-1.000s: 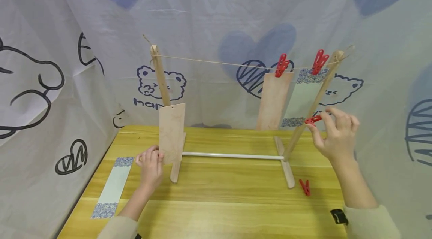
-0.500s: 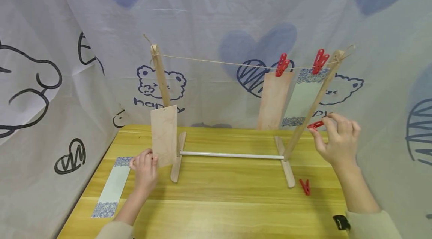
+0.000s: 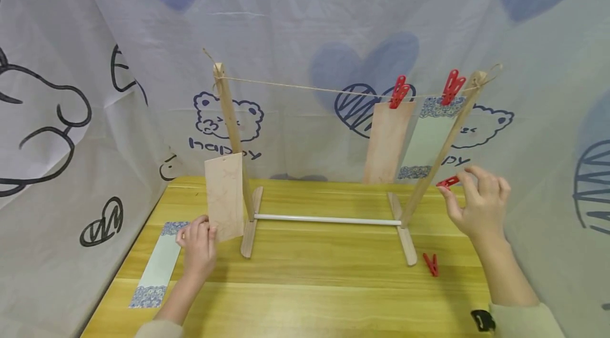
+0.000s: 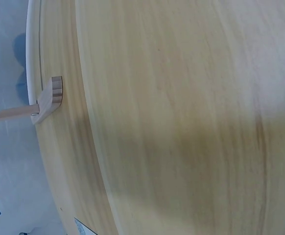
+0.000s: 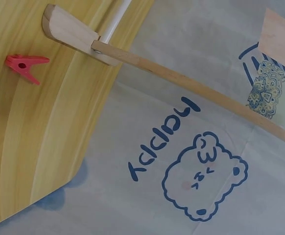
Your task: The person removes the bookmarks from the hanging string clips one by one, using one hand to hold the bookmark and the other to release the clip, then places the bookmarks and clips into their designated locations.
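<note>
In the head view my left hand [image 3: 198, 245] pinches the lower left edge of a pale pinkish paper bookmark [image 3: 225, 195], held upright before the left post of a wooden stand. On the right, my right hand [image 3: 478, 203] holds a red clothespin [image 3: 448, 182] between thumb and fingers, just right of the right post [image 3: 440, 155]. From the string [image 3: 305, 87] hang a pink bookmark [image 3: 388, 142] and a blue-patterned bookmark [image 3: 427, 139], each under a red clothespin. Neither wrist view shows the held things clearly.
Another blue-patterned bookmark [image 3: 159, 266] lies on the table at the left. A loose red clothespin [image 3: 431, 265] lies at the right, also seen in the right wrist view. A white rod [image 3: 329, 219] joins the stand's feet. Printed cloth [image 3: 295, 9] hangs behind.
My left hand has moved left and slightly down with the pink bookmark, away from the left post. My right hand has shifted slightly right and down, still holding the clothespin.
</note>
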{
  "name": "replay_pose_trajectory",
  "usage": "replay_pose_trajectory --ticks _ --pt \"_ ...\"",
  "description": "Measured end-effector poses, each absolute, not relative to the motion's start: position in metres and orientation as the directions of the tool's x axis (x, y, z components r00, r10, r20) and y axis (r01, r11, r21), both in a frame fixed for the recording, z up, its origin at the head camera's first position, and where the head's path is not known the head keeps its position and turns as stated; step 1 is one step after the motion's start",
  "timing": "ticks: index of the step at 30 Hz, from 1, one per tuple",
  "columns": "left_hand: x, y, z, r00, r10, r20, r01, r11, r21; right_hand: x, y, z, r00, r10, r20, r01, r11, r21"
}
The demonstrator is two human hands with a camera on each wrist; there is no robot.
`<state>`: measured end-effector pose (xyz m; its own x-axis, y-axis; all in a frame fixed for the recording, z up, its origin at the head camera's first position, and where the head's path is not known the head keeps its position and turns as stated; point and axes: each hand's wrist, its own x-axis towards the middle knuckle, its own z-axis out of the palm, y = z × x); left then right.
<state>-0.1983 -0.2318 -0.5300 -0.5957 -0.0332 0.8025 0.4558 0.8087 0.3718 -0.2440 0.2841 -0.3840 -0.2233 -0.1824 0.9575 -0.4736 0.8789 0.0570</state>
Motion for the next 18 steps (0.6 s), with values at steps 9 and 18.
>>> replay_pose_trajectory --ticks 9,18 --pt "-0.195 -0.237 -0.535 -0.587 -0.054 0.808 0.448 0.809 0.379 -0.242 0.289 -0.390 -0.258 -0.185 0.948 -0.464 0.885 0.047" --pt "-0.191 -0.242 -0.538 -0.594 -0.066 0.801 0.435 0.811 0.390 -0.240 0.293 -0.396 -0.279 -0.180 0.943 -0.452 0.891 0.037"
